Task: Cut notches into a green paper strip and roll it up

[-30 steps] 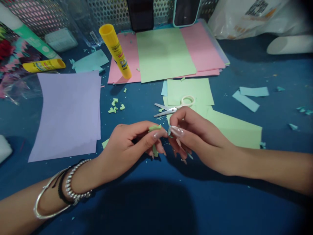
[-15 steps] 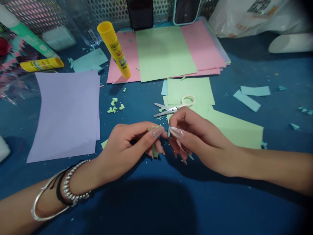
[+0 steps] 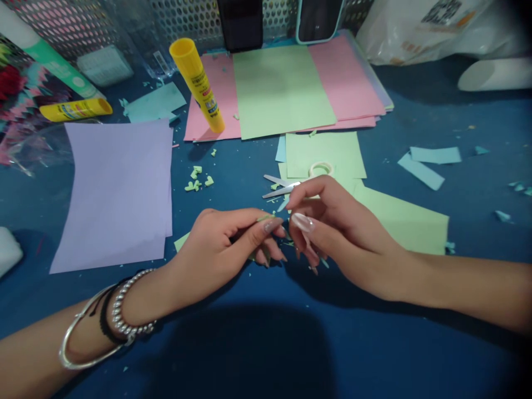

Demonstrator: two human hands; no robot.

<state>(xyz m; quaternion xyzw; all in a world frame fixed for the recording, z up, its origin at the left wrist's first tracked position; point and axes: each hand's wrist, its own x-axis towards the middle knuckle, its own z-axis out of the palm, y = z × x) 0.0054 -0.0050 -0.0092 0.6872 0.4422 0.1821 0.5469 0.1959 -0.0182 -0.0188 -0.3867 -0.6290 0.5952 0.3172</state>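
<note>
My left hand [image 3: 228, 249] pinches a small piece of green paper [image 3: 266, 216] between thumb and forefinger. Close by on the right, my right hand [image 3: 332, 227] has its thumb and forefinger apart, and no object shows between them. White-handled scissors [image 3: 282, 189] lie with parted blades just behind my right hand, partly on green paper sheets [image 3: 326, 154]. Small green cut pieces [image 3: 195, 180] are scattered beyond my left hand. My fingers hide part of the green piece.
Purple sheets [image 3: 116, 194] lie at the left. A yellow glue stick [image 3: 197, 83] stands by stacked pink and green paper [image 3: 282, 91]. Blue strips [image 3: 434, 155] lie at the right. Two phones [image 3: 240, 25] [image 3: 318, 21] and a plastic bag [image 3: 403, 33] are at the back.
My right forefinger has lifted away from my right thumb, opening the pinch. My left hand still holds the green piece. The whole view has shifted slightly.
</note>
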